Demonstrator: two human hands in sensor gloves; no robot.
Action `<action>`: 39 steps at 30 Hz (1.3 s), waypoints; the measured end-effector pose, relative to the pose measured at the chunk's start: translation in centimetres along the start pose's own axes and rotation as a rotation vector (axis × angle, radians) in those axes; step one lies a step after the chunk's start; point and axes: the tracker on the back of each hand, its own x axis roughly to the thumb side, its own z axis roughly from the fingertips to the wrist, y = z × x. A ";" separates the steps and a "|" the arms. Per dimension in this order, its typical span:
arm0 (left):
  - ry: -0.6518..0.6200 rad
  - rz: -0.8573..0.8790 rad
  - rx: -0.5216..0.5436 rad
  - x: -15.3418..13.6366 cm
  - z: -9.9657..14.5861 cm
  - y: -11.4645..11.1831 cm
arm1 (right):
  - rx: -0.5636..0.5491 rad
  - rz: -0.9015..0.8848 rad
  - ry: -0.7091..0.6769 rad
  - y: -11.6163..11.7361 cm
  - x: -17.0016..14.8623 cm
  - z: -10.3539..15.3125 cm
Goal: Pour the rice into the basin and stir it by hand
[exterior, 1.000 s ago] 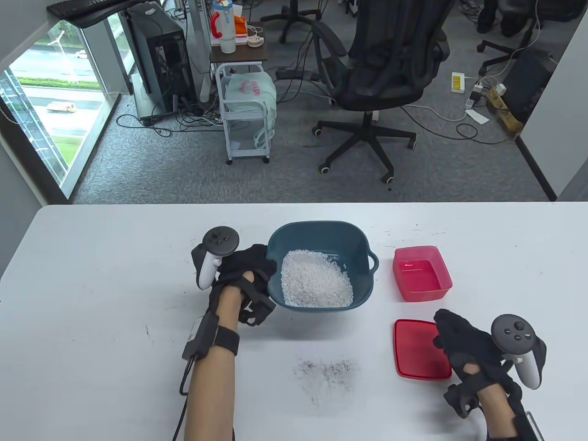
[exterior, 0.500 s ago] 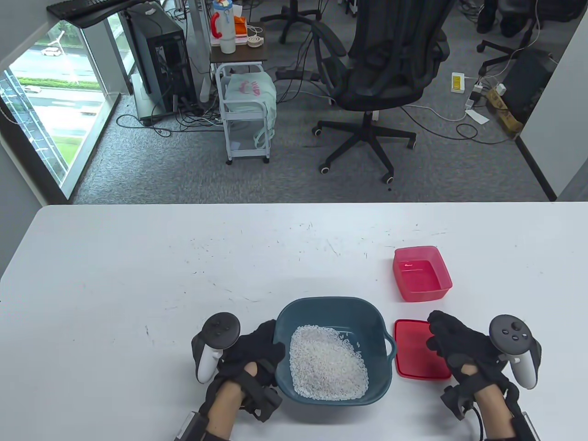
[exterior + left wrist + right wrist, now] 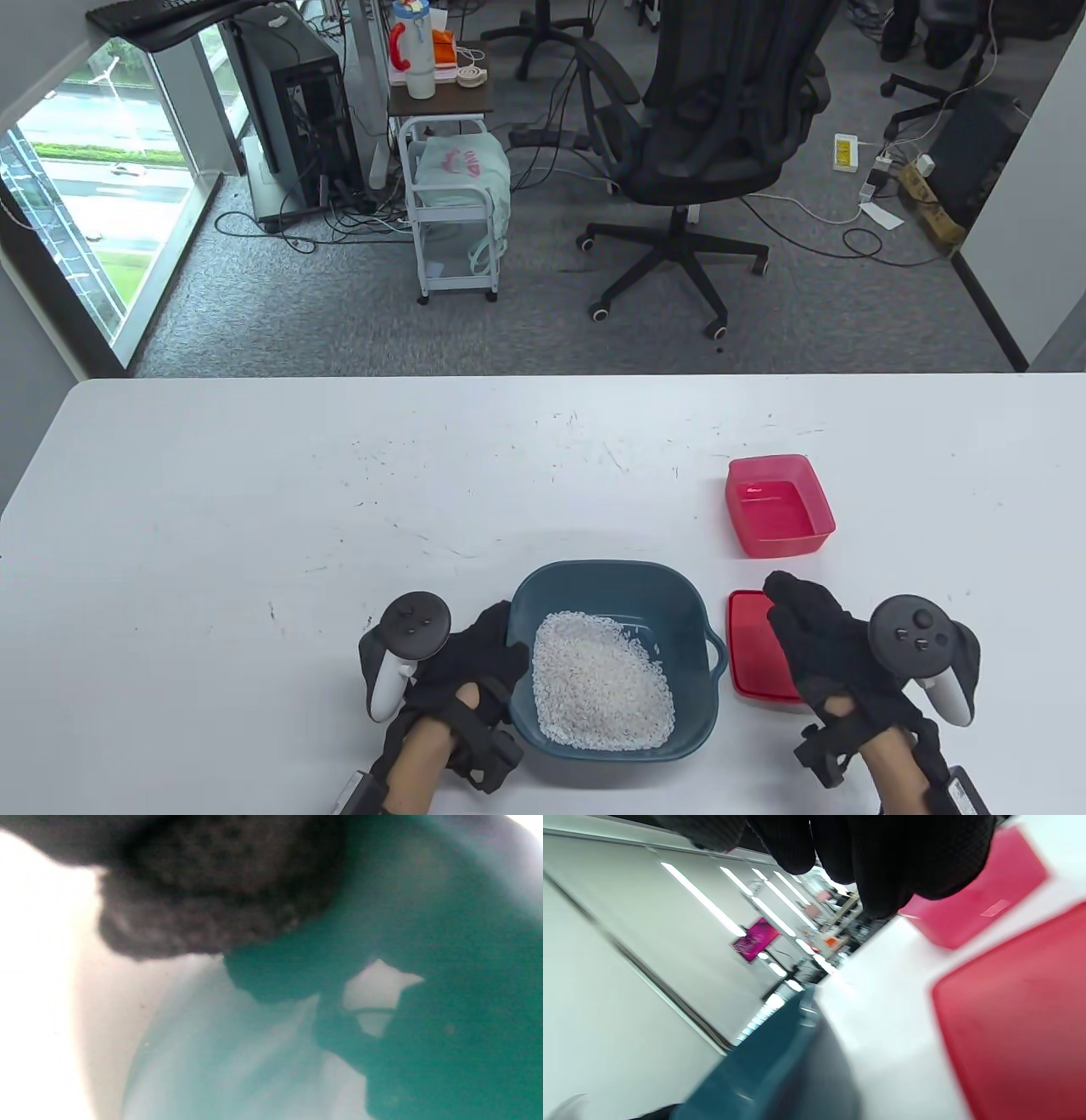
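Rice sits in the basin at the near table edge, left hand on its rim.

Nearest, the left hand [image 3: 471, 671] grips the left rim of the teal basin [image 3: 611, 586], fingers curled against its wall; the left wrist view is blurred but shows dark glove pressed to teal plastic. The rice [image 3: 602, 683] lies heaped inside the basin, toward its near side. Just right of the basin, the right hand [image 3: 819, 649] hovers over the flat red lid [image 3: 751, 654] with fingers loosely extended, holding nothing; whether it touches the lid cannot be told. Farther back on the white table [image 3: 254, 492], well apart from the lid, stands the red container [image 3: 780, 505], with no rice visible inside. Beyond the table, an office chair [image 3: 704, 127] and a small cart [image 3: 454, 204] stand on grey carpet.
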 end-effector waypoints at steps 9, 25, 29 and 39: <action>0.007 0.036 -0.008 -0.1 0.1 0.1 | 0.489 0.359 -0.219 7.2 8.8 -2.8; 0.010 0.036 -0.001 -0.3 0.0 0.2 | 1.111 0.934 0.089 17.6 7.9 -4.6; 0.010 0.044 0.005 -0.3 0.0 0.2 | 1.188 0.925 0.115 18.6 8.2 -4.8; 0.012 0.063 0.010 -0.4 0.0 0.1 | 1.281 0.354 0.093 20.5 8.2 -7.2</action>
